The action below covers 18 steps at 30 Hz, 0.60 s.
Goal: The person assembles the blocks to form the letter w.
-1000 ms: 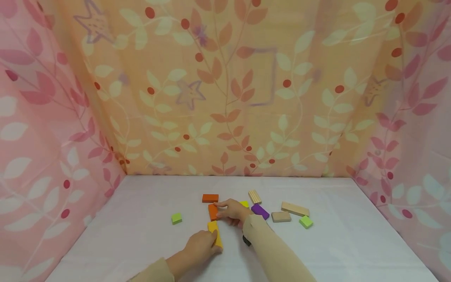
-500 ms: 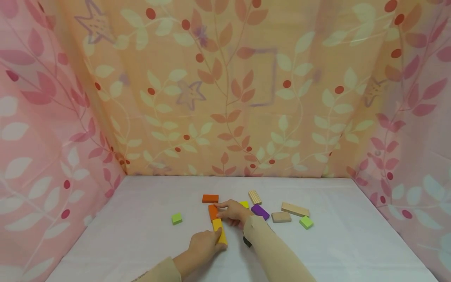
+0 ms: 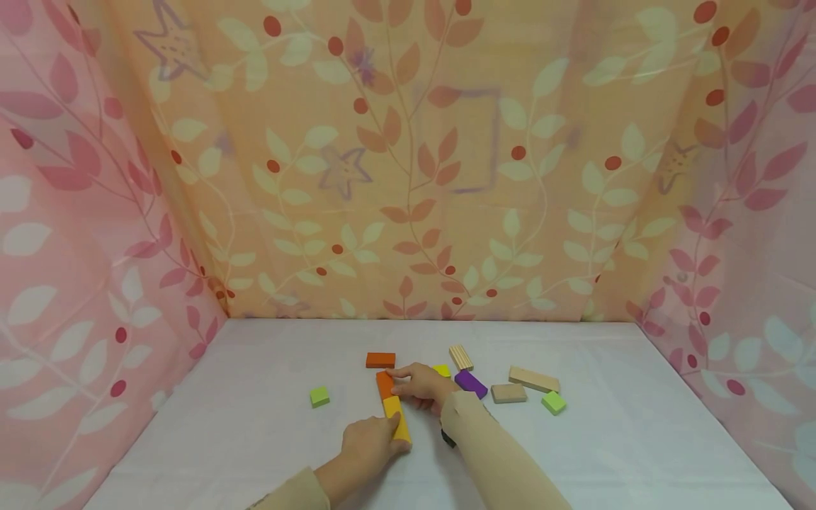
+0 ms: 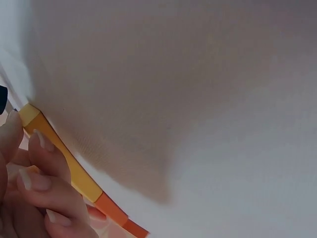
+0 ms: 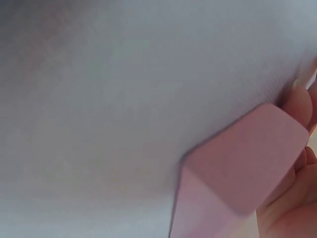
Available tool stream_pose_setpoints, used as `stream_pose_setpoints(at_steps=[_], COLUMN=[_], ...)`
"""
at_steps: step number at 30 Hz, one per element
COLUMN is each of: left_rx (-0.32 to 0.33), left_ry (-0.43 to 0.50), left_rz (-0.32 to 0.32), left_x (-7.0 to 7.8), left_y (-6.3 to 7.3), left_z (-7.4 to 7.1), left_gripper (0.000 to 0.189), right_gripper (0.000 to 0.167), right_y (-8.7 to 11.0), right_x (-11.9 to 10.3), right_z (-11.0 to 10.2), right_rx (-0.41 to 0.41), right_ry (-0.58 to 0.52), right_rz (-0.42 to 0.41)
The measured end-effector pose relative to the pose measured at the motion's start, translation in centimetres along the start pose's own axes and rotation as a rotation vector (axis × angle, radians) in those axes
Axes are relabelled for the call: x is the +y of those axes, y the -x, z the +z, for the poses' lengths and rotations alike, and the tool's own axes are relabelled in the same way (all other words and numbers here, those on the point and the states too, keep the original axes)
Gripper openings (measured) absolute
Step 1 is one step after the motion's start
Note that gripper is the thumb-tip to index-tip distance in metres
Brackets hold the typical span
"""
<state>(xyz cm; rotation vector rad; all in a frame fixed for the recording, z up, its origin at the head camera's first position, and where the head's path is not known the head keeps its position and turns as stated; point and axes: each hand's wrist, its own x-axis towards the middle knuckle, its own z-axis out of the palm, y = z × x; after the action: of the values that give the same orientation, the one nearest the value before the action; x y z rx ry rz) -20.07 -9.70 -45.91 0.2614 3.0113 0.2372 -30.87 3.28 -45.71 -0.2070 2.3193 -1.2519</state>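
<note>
My left hand (image 3: pixel 371 446) pinches a long yellow block (image 3: pixel 397 418) lying on the white cloth. In the left wrist view, the yellow block (image 4: pixel 74 166) meets the end of an orange block (image 4: pixel 111 209), roughly in line with it. My right hand (image 3: pixel 422 384) holds that orange block (image 3: pixel 385 384) in the head view, one finger at its far end and another at its right side. Another orange block (image 3: pixel 380 360) lies crosswise just beyond. A pinkish block (image 5: pixel 247 158) appears close up beside the right hand (image 5: pixel 292 198) in the right wrist view.
Right of the hands lie a yellow block (image 3: pixel 442 370), a ridged wooden block (image 3: pixel 461 357), a purple block (image 3: pixel 471 384), plain wooden blocks (image 3: pixel 534 379) and a green block (image 3: pixel 554 403). Another green block (image 3: pixel 319 397) sits left. A dark block (image 3: pixel 448 439) is partly under the right sleeve.
My left hand has moved the yellow block slightly right and away from me, up against the orange block. Over the last half second both hands have stayed almost still.
</note>
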Motion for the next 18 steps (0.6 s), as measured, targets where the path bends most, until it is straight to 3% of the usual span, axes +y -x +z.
stream_pose_setpoints(at_steps=[9,18], left_rx=[0.007,-0.017], left_ry=[0.013,0.026], left_rz=[-0.006,0.066], left_x=[-0.22,-0.59], left_y=[0.25,0.95], left_z=[-0.04,-0.43], left_gripper=[0.061,0.052], right_gripper=[0.043,0.043], right_y=[0.08,0.4], right_x=[-0.12,-0.05], right_z=[-0.03,0.03], right_rx=[0.003,0.01], right_ry=[0.009,-0.027], right_rz=[-0.009,0.001])
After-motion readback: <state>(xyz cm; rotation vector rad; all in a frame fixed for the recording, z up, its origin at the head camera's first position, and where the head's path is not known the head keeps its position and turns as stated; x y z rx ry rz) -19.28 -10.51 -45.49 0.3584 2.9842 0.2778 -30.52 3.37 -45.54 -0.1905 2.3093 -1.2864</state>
